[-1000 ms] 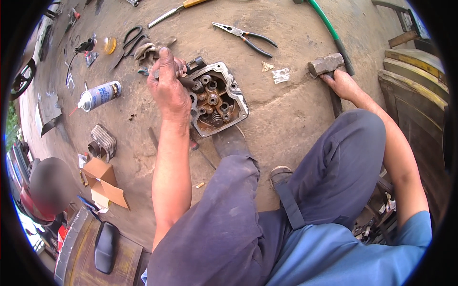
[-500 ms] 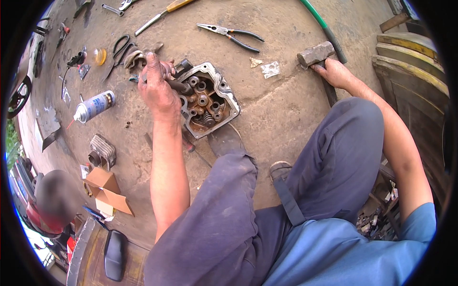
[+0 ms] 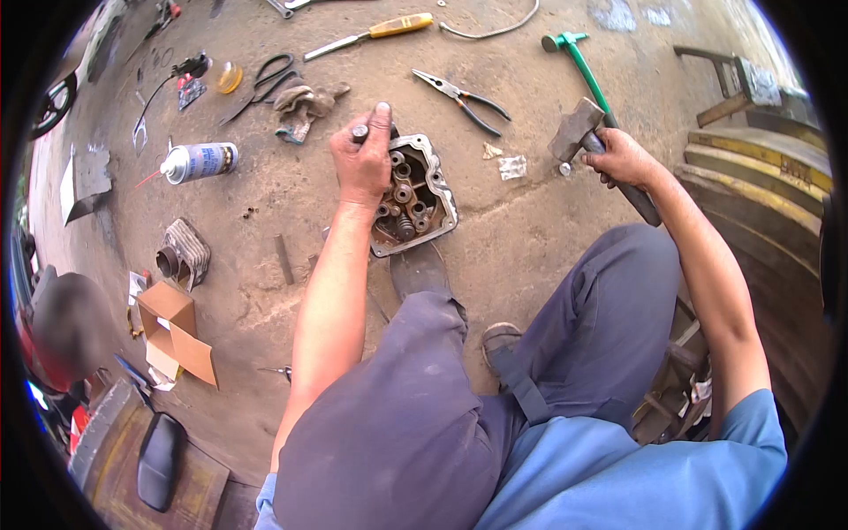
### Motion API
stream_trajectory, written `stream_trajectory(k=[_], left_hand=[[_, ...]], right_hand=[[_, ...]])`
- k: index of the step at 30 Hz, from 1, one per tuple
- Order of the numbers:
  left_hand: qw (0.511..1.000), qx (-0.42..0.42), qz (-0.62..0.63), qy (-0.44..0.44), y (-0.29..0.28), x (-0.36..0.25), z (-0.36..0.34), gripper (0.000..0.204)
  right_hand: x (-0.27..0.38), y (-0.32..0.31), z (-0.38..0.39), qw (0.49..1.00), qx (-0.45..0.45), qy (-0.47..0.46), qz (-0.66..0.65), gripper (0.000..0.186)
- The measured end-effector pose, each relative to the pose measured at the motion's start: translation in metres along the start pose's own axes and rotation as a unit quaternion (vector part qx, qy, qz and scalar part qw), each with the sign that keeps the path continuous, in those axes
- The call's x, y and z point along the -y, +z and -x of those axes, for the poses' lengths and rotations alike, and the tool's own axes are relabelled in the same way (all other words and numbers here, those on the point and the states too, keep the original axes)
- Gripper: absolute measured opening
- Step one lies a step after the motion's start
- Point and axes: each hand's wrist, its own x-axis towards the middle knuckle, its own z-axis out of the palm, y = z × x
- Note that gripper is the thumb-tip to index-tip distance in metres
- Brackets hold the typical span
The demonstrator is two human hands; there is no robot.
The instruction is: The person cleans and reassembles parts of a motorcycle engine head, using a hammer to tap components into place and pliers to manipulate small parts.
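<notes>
On the ground before me lies an oily engine cylinder head [image 3: 439,201], its open side up with valve springs and bores showing. My left hand [image 3: 360,168] is closed round a short round metal rod [image 3: 359,132] at the left edge of the head. The rod's round end pokes out above my fingers; its lower end is hidden by the hand. Off to the right, my right hand [image 3: 625,159] grips a heavy hammer [image 3: 579,128] by its dark handle. The hammer's steel head points away from me, apart from the cylinder head. My shoe rests against the cylinder head's near side.
Beyond lie long-nose pliers [image 3: 459,95], a yellow-handled screwdriver [image 3: 380,31] and a green-handled hammer [image 3: 583,66]. Left are scissors [image 3: 265,81], a dirty glove [image 3: 300,110], a spray can [image 3: 201,162], a finned cylinder [image 3: 187,252] and a cardboard box [image 3: 172,322]. Curved boards [image 3: 751,159] stand right.
My left hand has turned more upright and now covers the cylinder head's left side, with the rod's end showing on top. The hammer has tilted in my right hand. The whole view has shifted.
</notes>
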Motion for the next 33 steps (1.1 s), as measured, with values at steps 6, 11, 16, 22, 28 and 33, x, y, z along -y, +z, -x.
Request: stream_trajectory(k=[6, 11, 16, 22, 28, 33], left_hand=[[1.0, -0.02, 0.005, 0.018, 0.003, -0.007, 0.004, 0.043], [0.998, -0.02, 0.052, 0.024, 0.0, 0.003, 0.005, 0.043], [0.992, -0.042, -0.037, 0.113, -0.002, 0.013, 0.007, 0.025], [0.989, -0.037, 0.128, -0.068, -0.004, -0.004, 0.004, 0.034], [0.981, -0.032, 0.181, -0.065, -0.005, -0.001, -0.005, 0.039], [0.972, -0.034, 0.223, -0.06, -0.012, 0.002, -0.009, 0.04]], right_hand=[[0.194, 0.002, 0.082, 0.903, -0.093, -0.377, 0.186, 0.035], [0.299, 0.053, 0.113, 0.817, -0.211, -0.513, 0.162, 0.032], [0.277, 0.077, 0.056, 0.857, -0.159, -0.435, 0.228, 0.031], [0.25, 0.041, 0.079, 0.871, -0.214, -0.414, 0.159, 0.034], [0.181, 0.048, 0.077, 0.961, -0.107, -0.25, -0.058, 0.035], [0.143, 0.049, 0.063, 0.961, -0.099, -0.214, -0.142, 0.034]])
